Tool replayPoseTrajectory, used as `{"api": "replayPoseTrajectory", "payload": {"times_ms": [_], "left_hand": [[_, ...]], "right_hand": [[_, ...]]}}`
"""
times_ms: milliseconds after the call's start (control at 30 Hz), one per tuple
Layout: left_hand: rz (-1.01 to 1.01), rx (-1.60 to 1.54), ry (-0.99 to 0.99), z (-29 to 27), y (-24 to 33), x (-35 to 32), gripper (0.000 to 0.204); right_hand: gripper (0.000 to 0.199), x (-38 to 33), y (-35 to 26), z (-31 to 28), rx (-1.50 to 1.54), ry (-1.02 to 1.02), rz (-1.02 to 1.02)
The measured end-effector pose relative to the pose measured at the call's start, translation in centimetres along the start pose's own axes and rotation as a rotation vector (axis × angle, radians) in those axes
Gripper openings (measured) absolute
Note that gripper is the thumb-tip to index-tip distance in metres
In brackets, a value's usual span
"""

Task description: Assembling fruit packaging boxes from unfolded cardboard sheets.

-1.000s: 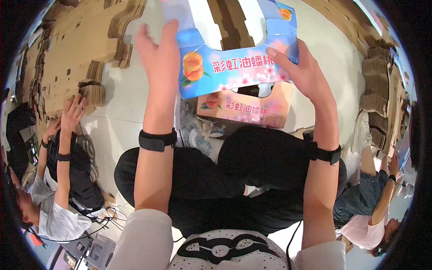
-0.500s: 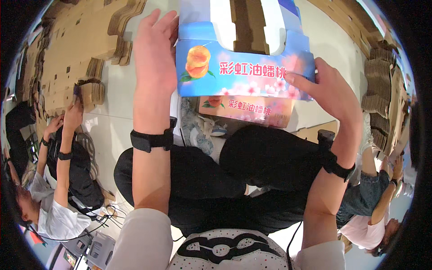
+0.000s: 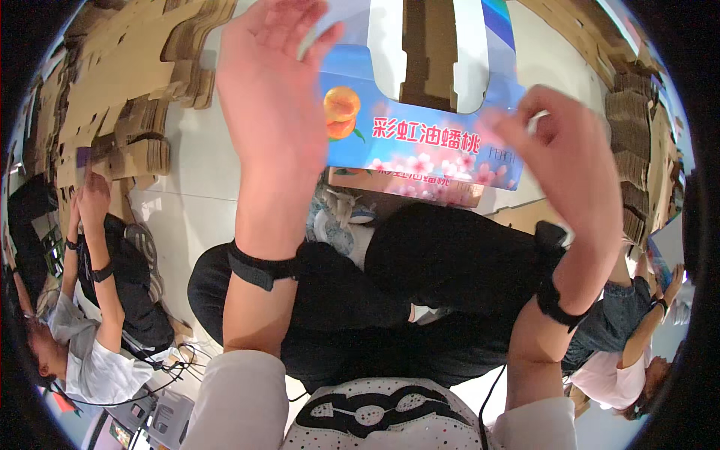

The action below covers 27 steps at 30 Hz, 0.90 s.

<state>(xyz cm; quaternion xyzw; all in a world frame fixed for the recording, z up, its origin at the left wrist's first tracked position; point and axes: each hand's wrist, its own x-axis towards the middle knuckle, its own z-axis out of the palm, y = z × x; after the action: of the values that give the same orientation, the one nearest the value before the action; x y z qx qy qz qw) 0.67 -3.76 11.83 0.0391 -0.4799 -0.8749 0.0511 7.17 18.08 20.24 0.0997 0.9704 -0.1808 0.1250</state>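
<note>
The blue printed carton (image 3: 420,142) sits up at twelve o'clock; the left hand (image 3: 274,97) lies flat-fingered against its side, the right hand (image 3: 559,161), blurred, pinches its edge. That light hold risks the carton slipping or creasing

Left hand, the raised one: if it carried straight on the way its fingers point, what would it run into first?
Probably the blue printed carton. The left hand points up and slightly right, fingers at the carton's left edge. Depth is unclear; past it lie flattened cardboard stacks.
</note>
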Motion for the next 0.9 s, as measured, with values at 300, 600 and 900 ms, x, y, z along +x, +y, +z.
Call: {"api": "replayPoseTrajectory", "payload": {"times_ms": [300,600,900], "left_hand": [[-0.651,-1.072,-0.069,-2.2,0.7,1.1,0.017],[-0.506,-0.751,-0.171,-3.3,0.9,2.6,0.012],[0.351,1.176,-0.51,-1.1,0.4,0.3,0.027]], "right_hand": [[0.072,-3.0,-4.8,17.0,0.907,-0.579,-0.456],[0.054,-2.2,-6.2,17.5,1.233,-0.861,-0.334],[0.057,-0.5,-5.4,14.7,0.874,-0.884,-0.421]]}}
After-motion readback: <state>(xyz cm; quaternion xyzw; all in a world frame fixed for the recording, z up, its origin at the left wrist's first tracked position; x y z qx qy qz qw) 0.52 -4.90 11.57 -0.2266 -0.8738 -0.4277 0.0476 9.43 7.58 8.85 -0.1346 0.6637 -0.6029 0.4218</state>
